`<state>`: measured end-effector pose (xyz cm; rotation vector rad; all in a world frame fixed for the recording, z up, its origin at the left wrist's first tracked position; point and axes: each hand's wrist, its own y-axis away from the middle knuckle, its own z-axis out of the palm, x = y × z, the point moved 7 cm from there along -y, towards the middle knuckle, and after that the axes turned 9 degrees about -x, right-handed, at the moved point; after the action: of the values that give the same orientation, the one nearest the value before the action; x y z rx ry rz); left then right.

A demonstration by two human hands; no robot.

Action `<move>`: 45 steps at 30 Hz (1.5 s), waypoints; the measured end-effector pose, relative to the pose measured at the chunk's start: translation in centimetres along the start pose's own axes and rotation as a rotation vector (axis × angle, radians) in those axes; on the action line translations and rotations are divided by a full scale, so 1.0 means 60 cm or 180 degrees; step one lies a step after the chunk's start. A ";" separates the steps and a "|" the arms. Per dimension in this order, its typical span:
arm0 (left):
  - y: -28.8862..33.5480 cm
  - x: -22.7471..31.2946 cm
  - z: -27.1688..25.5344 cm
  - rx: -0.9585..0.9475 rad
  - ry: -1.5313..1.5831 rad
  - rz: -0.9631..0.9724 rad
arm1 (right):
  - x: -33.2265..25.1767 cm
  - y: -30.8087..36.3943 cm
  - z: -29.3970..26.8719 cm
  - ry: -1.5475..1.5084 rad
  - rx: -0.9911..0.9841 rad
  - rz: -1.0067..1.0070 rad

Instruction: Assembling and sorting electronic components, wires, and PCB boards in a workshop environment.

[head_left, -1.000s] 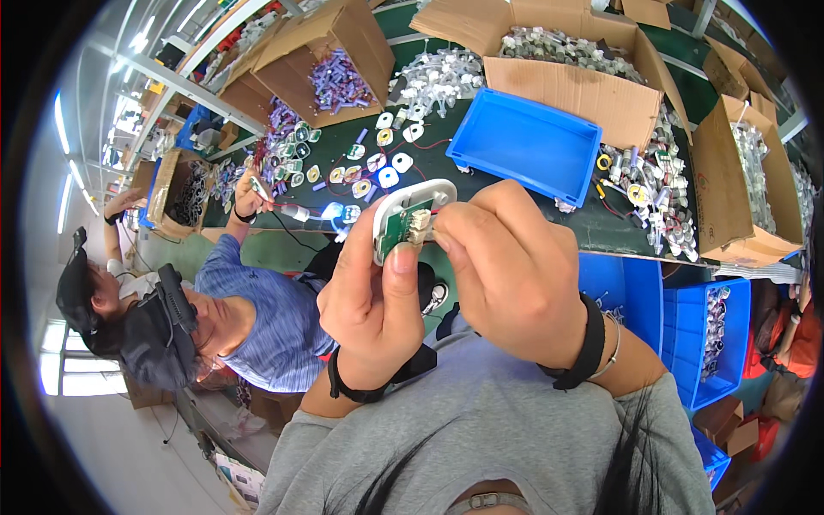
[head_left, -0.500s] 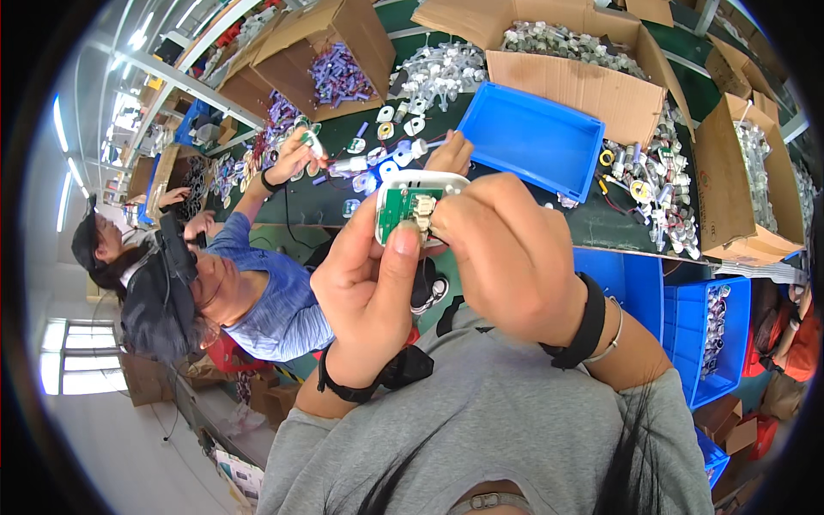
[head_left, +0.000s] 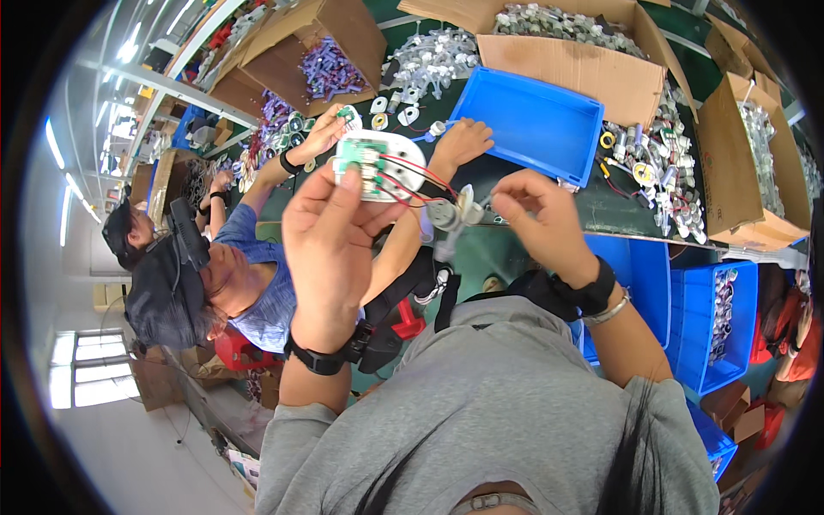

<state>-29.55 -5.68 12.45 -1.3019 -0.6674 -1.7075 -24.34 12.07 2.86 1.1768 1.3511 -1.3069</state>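
Pinching the white cover in front of me, my left hand is pointing its rounded end right, long axis crosswise; my right hand is hovering half-open, seemingly empty, near the wired motor.

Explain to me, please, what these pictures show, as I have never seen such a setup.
This is no machine but a person, seen from above by a fisheye camera on their own head, so straight edges bend. The bare left hand has a white housing with a green circuit board in its grip; red and black wires run from the board to a dangling grey cylindrical part. The right hand is to that part's right; whether it touches anything is unclear. The green bench holds a blue tray, cardboard boxes and heaped plastic parts.
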 end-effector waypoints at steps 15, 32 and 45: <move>-0.029 0.003 -0.035 -0.0069 0.1505 -0.0606 | -0.016 -0.013 0.090 0.0629 0.0221 -0.0911; -0.032 0.013 -0.067 0.0127 0.0838 -0.0063 | 0.010 -0.039 0.136 -0.1004 -0.1192 -0.0430; -0.030 0.017 -0.071 0.0068 0.1116 0.0139 | -0.004 -0.028 0.075 0.1633 0.0004 -0.0898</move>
<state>-33.26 -8.63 12.24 -0.9605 -0.4467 -1.8276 -26.01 7.60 3.11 1.4216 1.9424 -1.2402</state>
